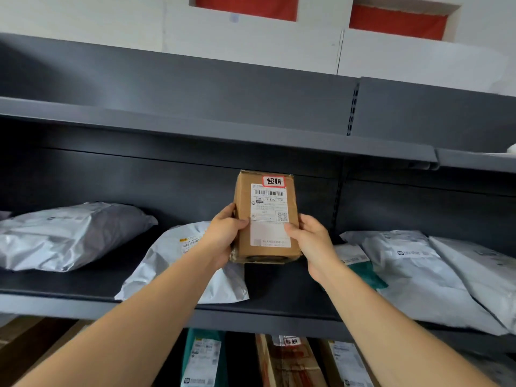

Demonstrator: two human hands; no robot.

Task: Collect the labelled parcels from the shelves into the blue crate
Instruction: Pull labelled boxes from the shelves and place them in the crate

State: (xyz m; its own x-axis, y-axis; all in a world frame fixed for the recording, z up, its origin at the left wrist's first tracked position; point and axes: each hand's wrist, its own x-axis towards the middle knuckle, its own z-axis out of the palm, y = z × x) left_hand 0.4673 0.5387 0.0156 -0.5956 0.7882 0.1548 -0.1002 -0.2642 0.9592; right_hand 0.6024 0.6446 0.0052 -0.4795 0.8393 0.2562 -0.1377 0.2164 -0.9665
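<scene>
Both arms reach forward and up. The left hand (223, 236) grips the left side of a brown box (265, 219), thumb on the front. The right hand (312, 241) grips the right side, thumb on the white label (269, 216). The box stands upright in the air, above the front edge of the middle shelf (251, 317). A red-edged sticker (274, 181) sits at its top. Grey bags (69, 236) lie on the shelf behind it.
</scene>
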